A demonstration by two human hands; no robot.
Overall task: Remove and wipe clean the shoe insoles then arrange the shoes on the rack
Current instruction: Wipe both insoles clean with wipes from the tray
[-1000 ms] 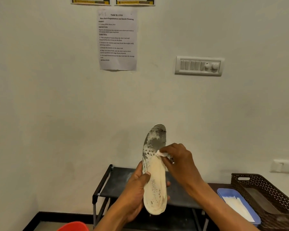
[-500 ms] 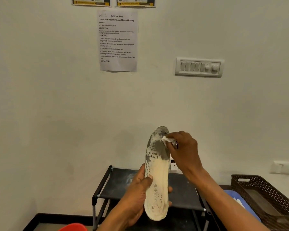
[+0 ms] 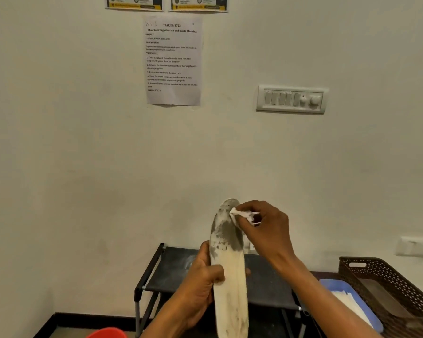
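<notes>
Plain off-white wall, evenly lit. Printed task sheet taped high centre, two poster strips above it at frame top. Switch panel to right. Wall socket low at right edge. Black skirting along wall base. Black shoe rack against wall.

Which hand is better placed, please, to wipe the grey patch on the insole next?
The right hand, probably. It pinches the wipe against the top of the insole, just above the grey patch. The left hand grips the middle and holds it upright, so it is better used for steadying.
</notes>
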